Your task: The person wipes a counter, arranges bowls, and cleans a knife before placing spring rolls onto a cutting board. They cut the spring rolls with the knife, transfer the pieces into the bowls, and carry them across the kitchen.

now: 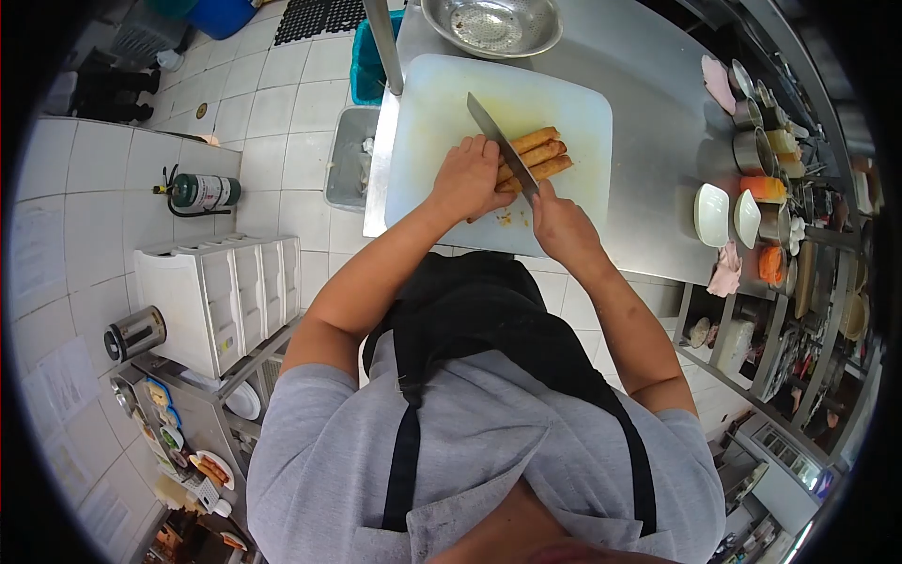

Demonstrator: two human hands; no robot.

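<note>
Three golden-brown fried rolls [550,167] lie side by side on a white cutting board [432,103]. My left hand [470,177] closes over their left ends and presses them against the board. In my right hand [564,224] is a kitchen knife [493,130], gripped by its handle. Its blade lies slantwise across the rolls, close to my left fingers, with the tip pointing up and left. Whether the edge has gone into the rolls cannot be made out. A few brown crumbs [507,218] are scattered on the board below the rolls.
Beyond the board, a metal colander [493,26] stands on the steel table [648,141]. White dishes [711,214], pink cloths [725,270] and pots line the right side. A metal post [382,42] rises at the board's upper left, and a grey bin [349,155] sits below the table's left edge.
</note>
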